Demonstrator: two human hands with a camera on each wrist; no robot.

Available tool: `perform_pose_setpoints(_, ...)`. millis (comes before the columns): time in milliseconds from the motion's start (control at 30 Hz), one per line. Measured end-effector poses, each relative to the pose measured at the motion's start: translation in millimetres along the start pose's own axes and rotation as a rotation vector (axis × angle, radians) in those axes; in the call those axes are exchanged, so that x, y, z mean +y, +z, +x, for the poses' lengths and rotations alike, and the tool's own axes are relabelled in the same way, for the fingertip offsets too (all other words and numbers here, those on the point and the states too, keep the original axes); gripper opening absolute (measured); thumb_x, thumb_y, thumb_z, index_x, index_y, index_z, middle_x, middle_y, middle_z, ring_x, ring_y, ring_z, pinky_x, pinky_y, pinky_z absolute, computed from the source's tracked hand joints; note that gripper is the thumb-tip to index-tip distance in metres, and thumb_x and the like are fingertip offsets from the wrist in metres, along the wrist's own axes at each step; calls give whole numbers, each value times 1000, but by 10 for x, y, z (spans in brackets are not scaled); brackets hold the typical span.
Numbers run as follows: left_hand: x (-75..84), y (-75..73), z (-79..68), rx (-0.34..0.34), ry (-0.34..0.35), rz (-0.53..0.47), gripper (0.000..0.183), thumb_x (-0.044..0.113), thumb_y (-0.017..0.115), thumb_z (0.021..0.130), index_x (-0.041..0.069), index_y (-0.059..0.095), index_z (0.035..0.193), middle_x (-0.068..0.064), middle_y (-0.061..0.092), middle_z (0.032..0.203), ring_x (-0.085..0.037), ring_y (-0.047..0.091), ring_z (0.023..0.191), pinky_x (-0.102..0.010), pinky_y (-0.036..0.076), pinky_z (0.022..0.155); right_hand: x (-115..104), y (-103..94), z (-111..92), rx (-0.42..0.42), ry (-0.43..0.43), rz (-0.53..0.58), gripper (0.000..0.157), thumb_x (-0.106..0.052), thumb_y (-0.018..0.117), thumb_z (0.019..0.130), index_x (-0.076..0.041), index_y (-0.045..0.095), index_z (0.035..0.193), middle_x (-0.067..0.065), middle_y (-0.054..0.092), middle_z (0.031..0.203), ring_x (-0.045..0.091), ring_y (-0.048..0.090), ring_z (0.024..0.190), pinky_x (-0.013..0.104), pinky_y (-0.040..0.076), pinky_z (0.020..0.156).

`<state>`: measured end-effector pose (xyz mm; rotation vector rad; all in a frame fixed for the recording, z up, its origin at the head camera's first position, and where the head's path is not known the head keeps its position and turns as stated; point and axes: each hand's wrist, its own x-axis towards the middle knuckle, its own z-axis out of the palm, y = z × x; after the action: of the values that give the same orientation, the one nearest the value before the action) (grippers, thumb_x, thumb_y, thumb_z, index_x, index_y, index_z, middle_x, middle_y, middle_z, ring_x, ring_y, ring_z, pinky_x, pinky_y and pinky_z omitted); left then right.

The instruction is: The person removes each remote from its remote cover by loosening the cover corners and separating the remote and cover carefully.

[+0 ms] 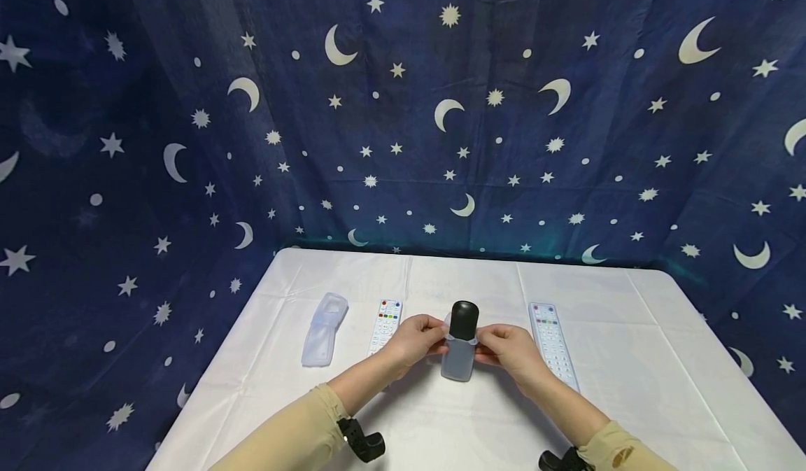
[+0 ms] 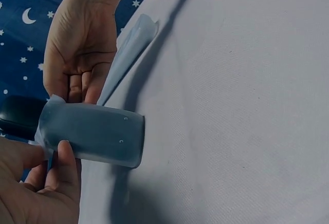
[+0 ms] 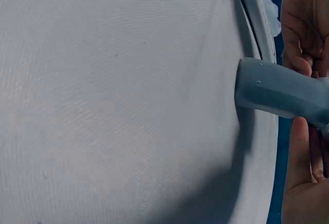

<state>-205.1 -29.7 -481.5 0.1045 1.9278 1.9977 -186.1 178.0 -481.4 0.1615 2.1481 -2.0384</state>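
Two hands hold one translucent cover between them above the white-draped counter. Left hand and right hand each have a narrow grip, thumb and fingers pinching the cover's rim at opposite sides. A glossy black handset sits partly inside that cover: its rounded end stands out bare past the rim, pointing away from the person, while the rest shows dark through the film. Whether the cover's closed end touches the counter, I cannot tell.

A spare translucent cover lies on the left, and a white remote control with coloured buttons lies between it and the left hand, partly hidden by that hand. Just beyond the right hand lies a second button remote. Behind hangs a dark blue curtain printed with moons and stars.
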Motion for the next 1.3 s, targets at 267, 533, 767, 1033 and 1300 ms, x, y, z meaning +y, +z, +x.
perform_pose_setpoints(267, -12, -5, -9, 16, 2, 37, 15, 3, 62, 100, -10, 62, 107, -11, 64, 93, -11, 65, 73, -29, 60, 78, 59, 43, -2, 25, 14, -56, 18, -2, 61, 98, 14, 69, 104, 11, 71, 87, 18, 70, 76, 31, 61, 72)
perform_pose_setpoints(533, -33, -5, -21, 15, 6, 37, 20, 6, 59, 102, -10, 61, 114, -11, 64, 97, -14, 64, 77, -33, 60, 80, 82, 64, -1, 40, 23, -40, 19, -2, 61, 98, 13, 69, 106, 12, 71, 86, 20, 70, 76, 33, 62, 72)
perform_pose_setpoints(767, -47, -8, -41, -12, 17, 136, 40, 7, 68, 87, -6, 59, 124, -9, 67, 106, -20, 66, 95, -40, 57, 84, 81, 50, -6, 35, 39, -22, 22, -5, 61, 101, 14, 66, 111, 12, 71, 87, 21, 70, 78, 36, 62, 75)
perform_pose_setpoints(1033, -110, 52, -52, -36, 59, 213, 51, 6, 77, 87, -1, 52, 131, -9, 69, 104, -19, 66, 94, -36, 53, 82, 93, 36, 10, 21, 58, -15, 24, -7, 58, 103, 12, 66, 114, 13, 70, 87, 22, 71, 79, 35, 62, 75)
perform_pose_setpoints(1300, -140, 101, -43, 1, 66, 178, 45, 4, 73, 92, -1, 52, 131, -8, 66, 98, -19, 66, 89, -41, 58, 79, 106, 22, 28, 6, 59, -6, 25, -10, 59, 103, 12, 66, 113, 13, 69, 87, 22, 70, 79, 34, 62, 74)
